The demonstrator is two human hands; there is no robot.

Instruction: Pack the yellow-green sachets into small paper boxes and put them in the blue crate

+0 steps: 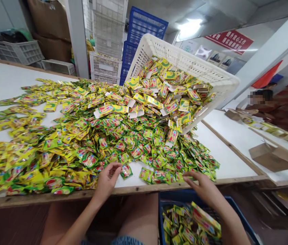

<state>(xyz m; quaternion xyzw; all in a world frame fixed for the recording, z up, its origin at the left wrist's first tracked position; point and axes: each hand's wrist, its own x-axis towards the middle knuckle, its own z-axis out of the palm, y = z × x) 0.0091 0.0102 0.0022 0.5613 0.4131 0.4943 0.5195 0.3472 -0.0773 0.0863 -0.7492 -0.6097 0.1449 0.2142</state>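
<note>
White surface, head view: bare at right, wooden front edge. Green and yellow sachets lie heaped centrally and left. Left hand: loosely open, beside one sachet at a small bare gap. Right hand: at sachets' front margin, grip indeterminable. Blue crate below edge.

Single view, head-worn. Lens sat above the near side of the counter, facing forward and down across its top. Near edge of the counter ran through the lower frame, rising slightly to the right; wearer's thighs showed below that edge, fingers just beyond it, both quite near the lens. Coverage wide: view reached beyond the counter's far edge, taking in stacked crates and a ceiling light well behind it.
</note>
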